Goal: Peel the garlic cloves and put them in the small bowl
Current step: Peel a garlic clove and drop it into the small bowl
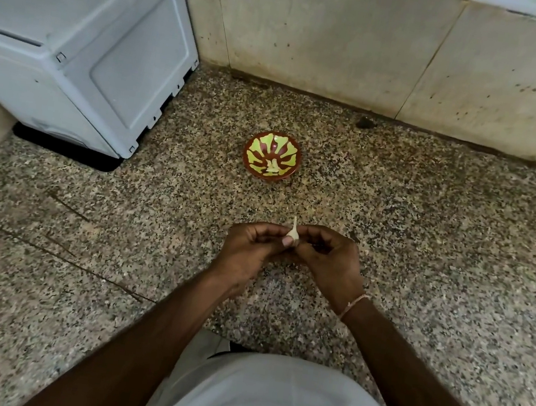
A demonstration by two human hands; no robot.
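Note:
A small white garlic clove (294, 234) with a thin pointed tip sticks up between my two hands above the speckled counter. My left hand (247, 251) pinches it from the left with thumb and curled fingers. My right hand (327, 259) pinches it from the right; a thin thread band circles that wrist. The small bowl (272, 156), red-brown with a yellow-green flower pattern, stands on the counter well beyond my hands. A pale piece lies at its bottom; I cannot tell whether it is a clove.
A white appliance (76, 38) stands at the back left on the granite counter (426, 242). A stained tiled wall (352, 35) runs along the back. A dark speck (364, 122) lies near the wall. My white shirt fills the bottom.

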